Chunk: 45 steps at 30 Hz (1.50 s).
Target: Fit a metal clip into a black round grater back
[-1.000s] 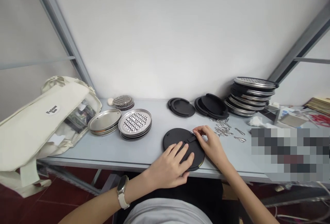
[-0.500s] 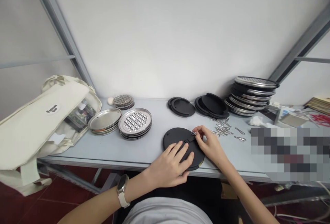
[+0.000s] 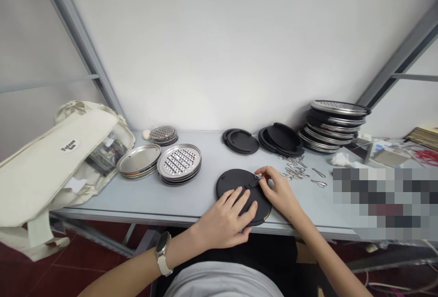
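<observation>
- Pressing flat on the black round disc (image 3: 231, 181), the left hand (image 3: 227, 221) has its fingers spread.
- The right hand (image 3: 278, 191) pinches a small metal clip (image 3: 257, 176) at the disc's edge.
- Just past those fingers: a heap of metal clips (image 3: 294, 170).
- Far left of the fingers: a cloth bag (image 3: 58, 164) whose round label (image 3: 70, 146) is too small to read.

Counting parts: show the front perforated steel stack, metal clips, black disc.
front perforated steel stack (image 3: 179, 160), head view, top disc's centre
metal clips (image 3: 294, 169), head view, pile's middle
black disc (image 3: 231, 180), head view, bare top face
</observation>
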Available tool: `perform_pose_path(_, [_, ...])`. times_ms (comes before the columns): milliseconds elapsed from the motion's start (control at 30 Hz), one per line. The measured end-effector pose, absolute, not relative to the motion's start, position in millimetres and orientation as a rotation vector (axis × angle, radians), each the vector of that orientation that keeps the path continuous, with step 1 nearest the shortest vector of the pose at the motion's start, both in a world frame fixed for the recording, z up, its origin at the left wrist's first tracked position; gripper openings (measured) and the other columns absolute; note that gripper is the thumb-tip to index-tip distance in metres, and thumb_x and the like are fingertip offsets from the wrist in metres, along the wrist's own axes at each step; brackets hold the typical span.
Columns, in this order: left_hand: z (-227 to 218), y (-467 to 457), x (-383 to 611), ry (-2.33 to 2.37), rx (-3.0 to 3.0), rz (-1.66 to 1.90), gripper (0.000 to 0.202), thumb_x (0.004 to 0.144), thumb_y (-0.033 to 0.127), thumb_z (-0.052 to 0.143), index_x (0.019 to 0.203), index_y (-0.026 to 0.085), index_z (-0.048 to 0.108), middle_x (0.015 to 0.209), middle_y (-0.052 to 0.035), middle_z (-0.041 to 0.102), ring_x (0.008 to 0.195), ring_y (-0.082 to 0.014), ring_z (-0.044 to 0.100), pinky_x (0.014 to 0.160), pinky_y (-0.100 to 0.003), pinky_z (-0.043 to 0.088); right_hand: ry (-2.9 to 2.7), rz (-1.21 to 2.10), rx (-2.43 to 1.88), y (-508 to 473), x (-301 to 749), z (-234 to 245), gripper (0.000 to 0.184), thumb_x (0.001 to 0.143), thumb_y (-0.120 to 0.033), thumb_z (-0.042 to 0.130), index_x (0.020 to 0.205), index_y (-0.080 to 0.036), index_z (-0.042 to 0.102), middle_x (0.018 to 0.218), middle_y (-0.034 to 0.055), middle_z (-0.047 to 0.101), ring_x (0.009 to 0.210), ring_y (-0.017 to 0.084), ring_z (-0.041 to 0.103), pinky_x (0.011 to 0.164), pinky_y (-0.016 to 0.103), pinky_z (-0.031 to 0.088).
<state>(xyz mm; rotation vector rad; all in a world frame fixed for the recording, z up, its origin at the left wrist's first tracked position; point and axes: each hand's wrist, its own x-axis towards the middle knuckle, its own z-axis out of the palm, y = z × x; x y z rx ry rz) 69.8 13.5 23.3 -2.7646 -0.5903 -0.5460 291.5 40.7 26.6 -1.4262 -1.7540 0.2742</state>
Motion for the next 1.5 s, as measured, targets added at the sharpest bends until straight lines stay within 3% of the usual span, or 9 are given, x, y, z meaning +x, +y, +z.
perform_pose_path(1167, [23.8,13.5,69.9,-0.587,-2.759,-0.538,0.052,0.094,0.036,0.05,0.139,0.012,0.044,0.145,-0.0191,0.042,0.137,-0.0339,0.036,0.111,-0.043,0.029,-1.718,0.273,-1.511,39.8,289.6,28.1,0.009,0.086,-0.024,0.044,0.081,-0.022,0.051,0.074,0.001,0.059,0.069,0.018,0.055,0.068,0.031,0.043])
perform_pose_path(1500, [23.5,13.5,69.9,-0.589,-2.76,-0.543,0.051,0.094,0.036,0.049,0.138,0.012,0.044,0.145,-0.0193,0.042,0.137,-0.034,0.037,0.111,-0.043,0.028,-1.681,0.326,-1.536,39.7,289.9,26.5,0.012,0.085,-0.026,0.043,0.091,-0.022,0.052,0.066,-0.0017,0.055,0.061,0.017,0.054,0.063,0.03,0.043])
